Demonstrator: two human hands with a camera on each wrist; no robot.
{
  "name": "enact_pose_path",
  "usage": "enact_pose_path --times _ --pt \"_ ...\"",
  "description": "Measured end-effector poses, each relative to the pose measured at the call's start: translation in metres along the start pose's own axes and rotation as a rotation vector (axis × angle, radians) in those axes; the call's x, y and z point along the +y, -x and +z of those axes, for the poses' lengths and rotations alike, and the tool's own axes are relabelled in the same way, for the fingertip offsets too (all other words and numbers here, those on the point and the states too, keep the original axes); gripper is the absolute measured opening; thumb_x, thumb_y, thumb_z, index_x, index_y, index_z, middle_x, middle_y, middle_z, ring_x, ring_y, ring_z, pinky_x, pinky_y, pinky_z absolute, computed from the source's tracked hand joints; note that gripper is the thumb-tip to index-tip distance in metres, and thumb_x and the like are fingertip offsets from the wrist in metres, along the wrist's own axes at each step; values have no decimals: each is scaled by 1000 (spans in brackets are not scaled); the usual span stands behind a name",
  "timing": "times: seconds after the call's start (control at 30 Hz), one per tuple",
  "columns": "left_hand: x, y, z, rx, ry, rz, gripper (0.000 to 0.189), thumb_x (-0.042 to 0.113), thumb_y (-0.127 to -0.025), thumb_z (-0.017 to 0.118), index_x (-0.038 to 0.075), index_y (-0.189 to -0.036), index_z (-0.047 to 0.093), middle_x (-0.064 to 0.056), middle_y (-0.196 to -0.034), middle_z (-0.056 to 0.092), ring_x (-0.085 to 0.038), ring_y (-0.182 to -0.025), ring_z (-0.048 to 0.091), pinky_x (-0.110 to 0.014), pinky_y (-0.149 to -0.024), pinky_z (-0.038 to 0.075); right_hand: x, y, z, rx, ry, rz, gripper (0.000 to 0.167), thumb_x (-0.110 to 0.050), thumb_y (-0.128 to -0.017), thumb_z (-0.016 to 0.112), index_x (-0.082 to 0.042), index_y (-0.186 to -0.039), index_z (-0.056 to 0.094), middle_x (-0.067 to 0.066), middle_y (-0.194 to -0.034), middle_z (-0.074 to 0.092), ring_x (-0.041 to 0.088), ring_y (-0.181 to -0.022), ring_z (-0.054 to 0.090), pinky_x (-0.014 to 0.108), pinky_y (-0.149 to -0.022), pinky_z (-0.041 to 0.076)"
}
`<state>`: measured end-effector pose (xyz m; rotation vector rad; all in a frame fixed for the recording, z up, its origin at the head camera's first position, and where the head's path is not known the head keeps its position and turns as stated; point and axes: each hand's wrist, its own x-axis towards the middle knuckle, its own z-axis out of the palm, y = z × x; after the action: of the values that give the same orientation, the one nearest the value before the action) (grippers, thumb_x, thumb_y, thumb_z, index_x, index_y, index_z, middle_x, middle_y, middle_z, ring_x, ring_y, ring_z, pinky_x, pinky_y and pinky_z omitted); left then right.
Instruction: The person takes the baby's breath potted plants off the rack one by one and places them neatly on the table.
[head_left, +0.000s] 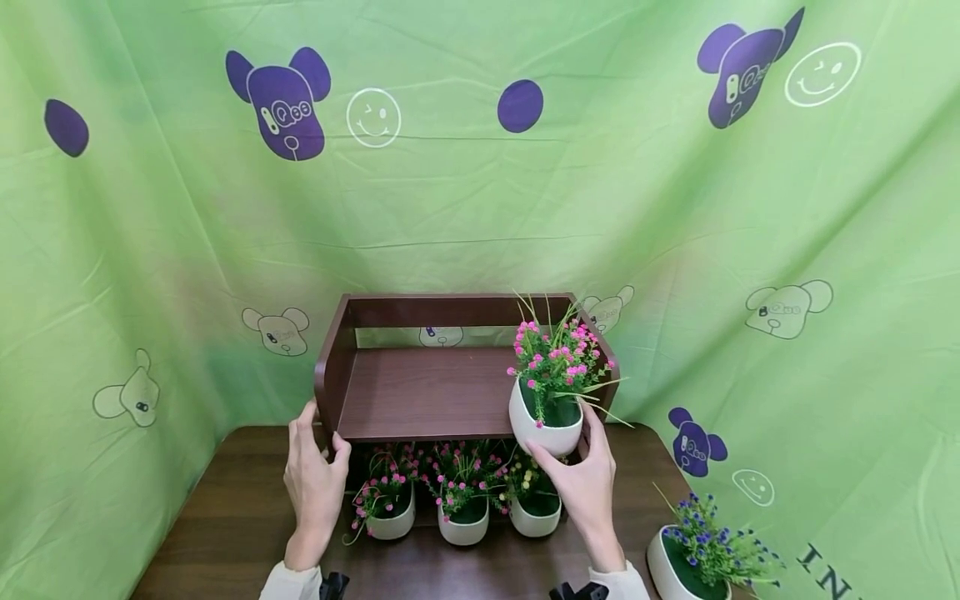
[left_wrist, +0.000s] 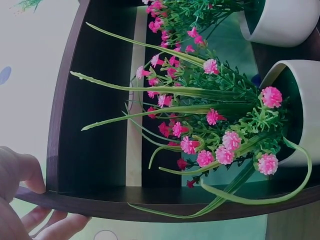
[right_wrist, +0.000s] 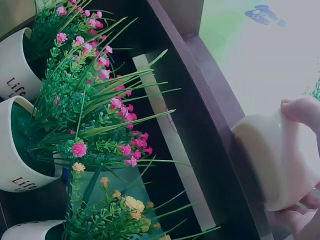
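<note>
Upper pot seemingly between right fingers

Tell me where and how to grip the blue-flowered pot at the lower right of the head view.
I'd grip the blue-flowered pot by its white, curved outer wall, coming from the left in the head view: that side is bare, while the blue flowers spill to the right. The right hand seems nearest, but would first need to release the pink-flowered pot.

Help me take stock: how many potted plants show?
5: three potted plants below the upper board, pink-flowered plant in the right hand, blue-flowered plant at lower right. More may be hidden.
</note>
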<state>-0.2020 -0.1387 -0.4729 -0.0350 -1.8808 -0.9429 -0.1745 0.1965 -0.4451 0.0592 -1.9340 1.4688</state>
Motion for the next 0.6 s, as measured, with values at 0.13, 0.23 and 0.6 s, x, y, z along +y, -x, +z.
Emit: enact_pose_path --times 0.13,0.23,0.6 --pt "0 0 0 2 0 1 65 -14 -82 67 6 -142 53 -22 -111 63 -41 -76 65 -54 -57 56 -2 3 -4 3 -28 -4 93 4 -71 95 -1 -153 50 19 -147 57 0 -128 55 12 -103 44" --pt "0 0 0 3 0 0 65 -14 -82 67 6 -142 53 -22 -111 63 -43 -77 66 -54 -57 56 -3 5 -7 2 -65 -14 93 7 -71 94 1 -152 49 19 -145 58 0 -127 57 13 -103 45" --pt "0 0 0 6 3 4 65 -14 -82 66 6 -142 53 -22 -112 63 -42 -75 65 -54 -56 56 -5 12 -25 24 -58 -28 93 13 -69 92 6 -151 49 19 -145 57 -3 -129 56 14 -105 44"
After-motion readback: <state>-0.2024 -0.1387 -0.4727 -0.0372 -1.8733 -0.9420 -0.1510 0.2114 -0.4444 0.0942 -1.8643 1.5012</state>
